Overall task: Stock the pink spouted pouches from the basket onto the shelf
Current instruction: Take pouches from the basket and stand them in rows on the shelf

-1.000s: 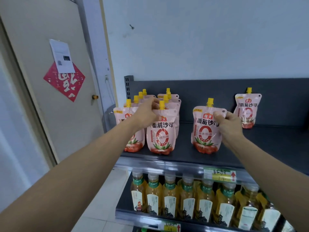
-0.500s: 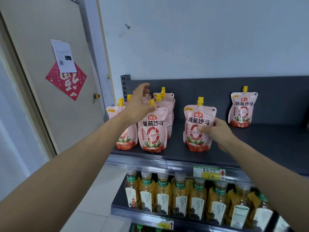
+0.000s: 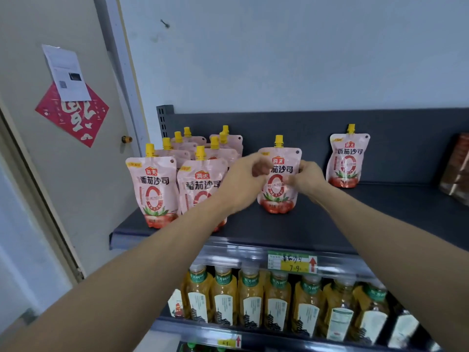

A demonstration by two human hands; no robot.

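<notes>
Several pink spouted pouches with yellow caps stand in two rows (image 3: 154, 189) at the left end of the dark top shelf (image 3: 291, 229). One pouch (image 3: 279, 199) stands alone at mid-shelf. My left hand (image 3: 243, 176) pinches its left edge and my right hand (image 3: 307, 177) pinches its right edge, both with curled fingers. Another pouch (image 3: 346, 161) stands apart against the shelf's back panel to the right. No basket is in view.
Amber drink bottles (image 3: 251, 295) fill the shelf below, behind a price rail with a green-yellow tag (image 3: 291, 261). A brown packet (image 3: 456, 168) leans at the top shelf's far right. A door (image 3: 63, 148) with a red paper stands to the left.
My left hand left the left-hand rows of pouches and moved right onto the lone middle pouch. My right hand stayed on that pouch's right side.
</notes>
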